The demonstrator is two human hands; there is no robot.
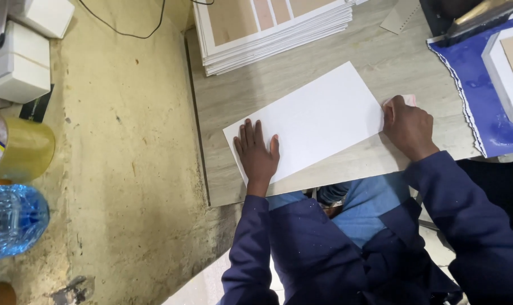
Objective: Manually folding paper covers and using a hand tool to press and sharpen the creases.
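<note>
A white rectangular sheet (313,121) lies flat and askew on the wood-grain counter (381,56), its lower left corner near the counter's front edge. The left hand (257,153) rests open on that corner, palm down and fingers spread, pinning the sheet. At the sheet's right short edge the right hand (406,125) is closed around a small pale pink block (410,99), pressed where sheet meets counter. Firm, even pressure from the flat hand looks key to stopping the sheet creeping under the rubbing hand. Beyond the sheet's far long edge sits a stack of white-bordered boards (273,31); to its right, well apart, a blue scalloped-edged sheet (471,85) carries a white frame piece. Bare counter between sheet and stack leaves working room; the front edge leaves little.
</note>
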